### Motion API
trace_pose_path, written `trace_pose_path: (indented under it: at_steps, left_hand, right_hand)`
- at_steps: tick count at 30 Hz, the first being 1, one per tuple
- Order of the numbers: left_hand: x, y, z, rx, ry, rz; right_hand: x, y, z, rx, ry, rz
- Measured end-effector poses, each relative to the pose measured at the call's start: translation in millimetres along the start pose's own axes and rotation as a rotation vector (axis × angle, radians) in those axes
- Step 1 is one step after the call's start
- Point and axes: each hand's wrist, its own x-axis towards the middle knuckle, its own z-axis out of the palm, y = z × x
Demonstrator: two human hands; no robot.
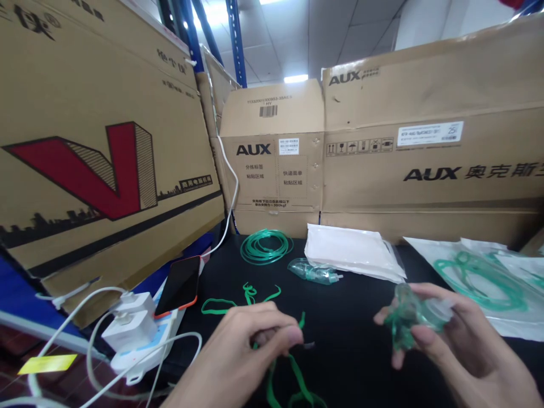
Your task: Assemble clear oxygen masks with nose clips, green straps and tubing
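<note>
The clear green mask (406, 323) sits at lower right of the frame, cupped in the right hand (463, 345), whose fingers curl around its rim and gripping thumb. That hold seems meant to steady the soft shell while keeping its edge turned toward the other hand. The mask looks translucent and pliable, tinted green, with a paler clear fitting toward the palm; its finer detail is blurred. At lower centre the left hand (242, 357) is closed in a pinch on the green strap (219, 306), thumb against fingertips, probably because so thin a band needs a fine grip. The strap trails loosely over the black table (352, 362), looping toward the bottom edge. Beyond, at mid frame, lie a coil of green tubing (266, 247), a second clear piece (312, 270) and white pouches (352, 252); bagged sets (480, 277) lie at right. A phone (181, 285) and power strip (140, 340) sit lower left, and cardboard boxes (276, 153) wall the back.
</note>
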Motion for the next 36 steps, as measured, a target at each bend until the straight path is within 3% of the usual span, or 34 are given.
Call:
trace_pose_path:
  at_steps: [3, 5, 7, 11, 13, 16, 20, 23, 26, 29, 32, 36]
  left_hand:
    - [-7.2, -15.5, -24.1, 0.067, 0.252, -0.013]
    - [-8.1, -30.3, -37.3, 0.171, 0.476, 0.030]
    - [-4.4, -49.5, -44.0, 0.286, 0.594, 0.059]
    - [11.8, -92.6, -37.3, 0.497, 0.471, 0.018]
    - [17.0, -104.7, -27.4, 0.650, 0.479, -0.002]
    - [12.6, -99.9, -7.0, 0.746, 0.557, 0.086]
    - [-9.6, -76.1, 36.0, 0.636, 0.392, 0.314]
    - [-21.2, -73.3, 73.8, 0.650, 0.300, 0.360]
    - [-19.2, -80.4, 100.1, 0.682, 0.309, 0.371]
    - [-9.6, -84.2, 108.7, 0.694, 0.305, 0.440]
    - [-2.1, -83.7, 105.7, 0.617, 0.275, 0.486]
    - [1.1, -85.9, 95.7, 0.440, 0.347, 0.404]
  right_hand:
    - [2.0, 15.0, -18.7, -0.214, -0.080, -0.042]
    - [-1.3, 27.5, -24.4, -0.350, -0.142, -0.133]
    - [-6.8, 38.7, -25.0, -0.458, -0.213, -0.258]
    - [-15.8, 52.9, -18.2, -0.625, -0.315, -0.371]
    - [-18.3, 58.9, -13.8, -0.688, -0.340, -0.372]
    - [-21.5, 67.4, -8.6, -0.700, -0.368, -0.364]
    - [-25.6, 66.1, -5.1, -0.717, -0.417, -0.391]
    - [-26.6, 53.6, -3.2, -0.803, -0.440, -0.425]
    - [-24.7, 42.5, 0.4, -0.851, -0.425, -0.458]
    - [-20.8, 43.4, 2.6, -0.844, -0.409, -0.454]
    - [-18.9, 52.3, 0.1, -0.776, -0.401, -0.421]
    - [-21.0, 56.3, -4.7, -0.695, -0.408, -0.344]
